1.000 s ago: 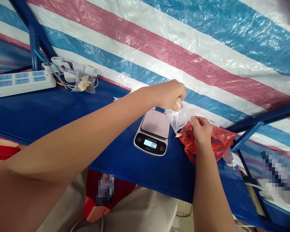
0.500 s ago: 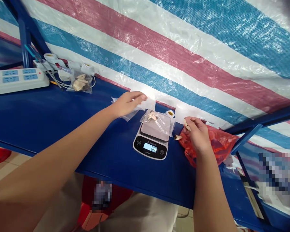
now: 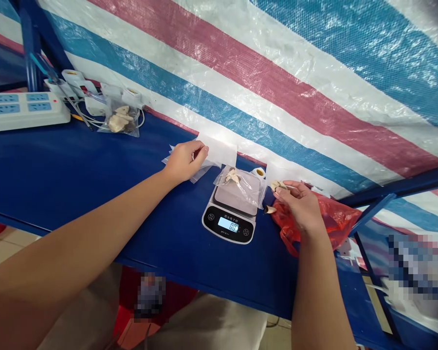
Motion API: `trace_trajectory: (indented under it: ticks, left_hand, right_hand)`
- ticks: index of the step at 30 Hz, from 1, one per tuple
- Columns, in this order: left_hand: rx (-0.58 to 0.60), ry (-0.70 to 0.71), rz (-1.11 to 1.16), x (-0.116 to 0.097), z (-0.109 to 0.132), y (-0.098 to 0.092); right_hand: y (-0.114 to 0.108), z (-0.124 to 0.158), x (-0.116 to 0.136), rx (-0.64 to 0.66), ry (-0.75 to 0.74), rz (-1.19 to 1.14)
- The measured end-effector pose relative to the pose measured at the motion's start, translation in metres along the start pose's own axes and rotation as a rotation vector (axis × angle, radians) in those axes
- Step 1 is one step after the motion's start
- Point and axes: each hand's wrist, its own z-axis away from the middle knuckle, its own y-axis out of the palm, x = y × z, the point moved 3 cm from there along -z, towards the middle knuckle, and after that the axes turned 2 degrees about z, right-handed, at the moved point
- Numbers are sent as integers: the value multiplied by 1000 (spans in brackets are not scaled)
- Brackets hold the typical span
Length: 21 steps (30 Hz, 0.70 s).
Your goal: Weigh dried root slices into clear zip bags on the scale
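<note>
My right hand [image 3: 300,201] pinches a pale beige dried piece [image 3: 278,185] between thumb and fingers, above the red plastic bag [image 3: 332,214]. My left hand [image 3: 186,160] is closed, fingertips curled to the thumb, with nothing visible in it. Beneath it lie clear plastic bags [image 3: 200,173] and a white sheet of paper [image 3: 221,149]. Between my hands stands a digital kitchen scale [image 3: 228,226] reading 0.0. On its plate rests a clear bag [image 3: 246,187] with a beige dried piece [image 3: 232,176] in or under it. Another dried piece [image 3: 269,209] lies beside the scale.
At the far left are a power strip [image 3: 25,109], white cables and a clear bag of dried pieces [image 3: 119,119]. A white roll [image 3: 259,172] sits behind the scale. Striped sheeting [image 3: 241,73] walls off the back of the blue table [image 3: 76,170]; a blue frame bar [image 3: 372,218] stands right.
My left hand has moved slightly left and its fingers have curled in. My right hand has turned the dried piece so that more of its face shows. The scale still reads 0.0.
</note>
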Motion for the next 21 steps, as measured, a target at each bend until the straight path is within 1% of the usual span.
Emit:
trace_trajectory:
  ticks: [5, 12, 17, 21]
  left_hand:
    - [-8, 26, -22, -2, 2, -2]
    - [-25, 40, -35, -5, 3, -4]
    - [-26, 59, -49, -6, 3, -4]
    - [-23, 79, -45, -10, 4, -3]
  right_hand:
    - [-2, 3, 1, 48, 31, 70]
    - [-2, 1, -3, 62, 64, -11]
    - [-1, 2, 1, 102, 49, -71]
    - [-2, 4, 5, 81, 57, -4]
